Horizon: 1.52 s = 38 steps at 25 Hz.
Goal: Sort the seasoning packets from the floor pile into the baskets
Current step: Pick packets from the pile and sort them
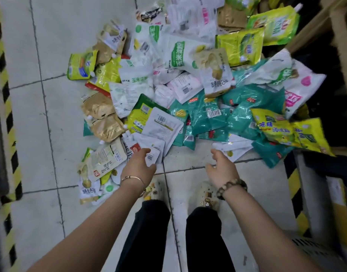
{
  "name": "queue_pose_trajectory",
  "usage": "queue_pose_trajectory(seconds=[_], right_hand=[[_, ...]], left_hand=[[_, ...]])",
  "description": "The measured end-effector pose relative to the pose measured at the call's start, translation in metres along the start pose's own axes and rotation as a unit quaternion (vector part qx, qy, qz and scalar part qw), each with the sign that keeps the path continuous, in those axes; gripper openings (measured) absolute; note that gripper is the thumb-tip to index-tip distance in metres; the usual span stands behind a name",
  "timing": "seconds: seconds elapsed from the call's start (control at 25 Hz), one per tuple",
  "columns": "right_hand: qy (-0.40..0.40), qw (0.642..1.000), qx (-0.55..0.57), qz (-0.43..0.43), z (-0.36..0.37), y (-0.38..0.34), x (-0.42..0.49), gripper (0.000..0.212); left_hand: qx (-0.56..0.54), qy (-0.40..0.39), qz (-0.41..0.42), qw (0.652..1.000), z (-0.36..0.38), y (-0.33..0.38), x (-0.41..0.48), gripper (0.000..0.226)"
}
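Observation:
A big pile of seasoning packets [188, 85] covers the tiled floor ahead of me: white, teal, yellow-green and tan pouches lying over one another. My left hand [138, 166] is at the pile's near edge and grips a small white packet [152, 156] with a barcode. That packet lies against a stack of larger white pouches [162, 126]. My right hand [220, 168] hovers with relaxed fingers and holds nothing, just short of a flat white packet [234, 149] at the pile's front.
My two feet in pale shoes [180, 193] stand on the floor just behind the hands. Yellow-black hazard tape [10, 118] runs along the left. A dark basket or crate edge [325, 165] and cardboard boxes [337, 36] stand at the right.

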State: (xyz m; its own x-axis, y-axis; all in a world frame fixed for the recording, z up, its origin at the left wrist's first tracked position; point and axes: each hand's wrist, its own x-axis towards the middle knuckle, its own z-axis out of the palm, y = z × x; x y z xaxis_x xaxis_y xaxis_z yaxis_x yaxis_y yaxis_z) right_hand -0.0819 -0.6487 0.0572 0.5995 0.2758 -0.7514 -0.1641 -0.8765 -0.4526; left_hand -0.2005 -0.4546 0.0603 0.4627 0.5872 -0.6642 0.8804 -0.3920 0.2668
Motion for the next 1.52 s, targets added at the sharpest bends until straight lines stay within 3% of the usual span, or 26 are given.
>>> queue_pose_trajectory(seconds=[0.36, 0.56, 0.72, 0.84, 0.96, 1.04, 1.12, 1.28, 1.36, 1.44, 1.52], right_hand=[[-0.059, 0.998, -0.010, -0.022, 0.153, -0.016, 0.136, 0.055], [-0.016, 0.984, -0.109, -0.140, 0.226, -0.030, 0.189, 0.049], [0.083, 0.972, -0.203, -0.085, 0.244, -0.034, 0.217, 0.034], [0.065, 0.963, -0.250, -0.080, 0.249, -0.038, 0.221, 0.021], [0.043, 0.993, -0.077, -0.074, 0.247, -0.039, 0.207, 0.009], [0.078, 0.993, 0.042, -0.076, 0.239, -0.035, 0.193, 0.012], [0.129, 0.984, 0.075, -0.101, 0.224, -0.030, 0.176, 0.010], [0.203, 0.948, 0.215, -0.116, 0.177, -0.027, 0.152, 0.020], [0.190, 0.933, 0.288, -0.105, 0.159, -0.031, 0.149, 0.026], [0.143, 0.939, 0.301, -0.082, 0.152, -0.036, 0.151, 0.026], [0.083, 0.953, 0.287, -0.057, 0.157, -0.043, 0.157, 0.026]], left_hand=[[-0.013, -0.010, -0.011, 1.000, 0.064, -0.094, 0.129, 0.047], [-0.018, -0.010, 0.009, 1.000, 0.095, -0.131, 0.170, 0.041], [-0.025, -0.004, 0.007, 1.000, 0.102, -0.142, 0.191, 0.039], [-0.030, -0.006, 0.014, 0.999, 0.099, -0.145, 0.201, 0.037], [-0.078, -0.001, 0.007, 0.997, 0.091, -0.145, 0.203, 0.036], [-0.154, -0.003, -0.027, 0.988, 0.085, -0.143, 0.200, 0.035], [-0.219, -0.015, -0.060, 0.974, 0.082, -0.140, 0.193, 0.035], [-0.350, -0.040, -0.098, 0.931, 0.080, -0.125, 0.179, 0.046], [-0.429, -0.082, -0.096, 0.894, 0.081, -0.114, 0.169, 0.054], [-0.556, -0.122, -0.079, 0.818, 0.089, -0.105, 0.155, 0.049], [-0.678, -0.113, -0.101, 0.719, 0.097, -0.105, 0.140, 0.047]])
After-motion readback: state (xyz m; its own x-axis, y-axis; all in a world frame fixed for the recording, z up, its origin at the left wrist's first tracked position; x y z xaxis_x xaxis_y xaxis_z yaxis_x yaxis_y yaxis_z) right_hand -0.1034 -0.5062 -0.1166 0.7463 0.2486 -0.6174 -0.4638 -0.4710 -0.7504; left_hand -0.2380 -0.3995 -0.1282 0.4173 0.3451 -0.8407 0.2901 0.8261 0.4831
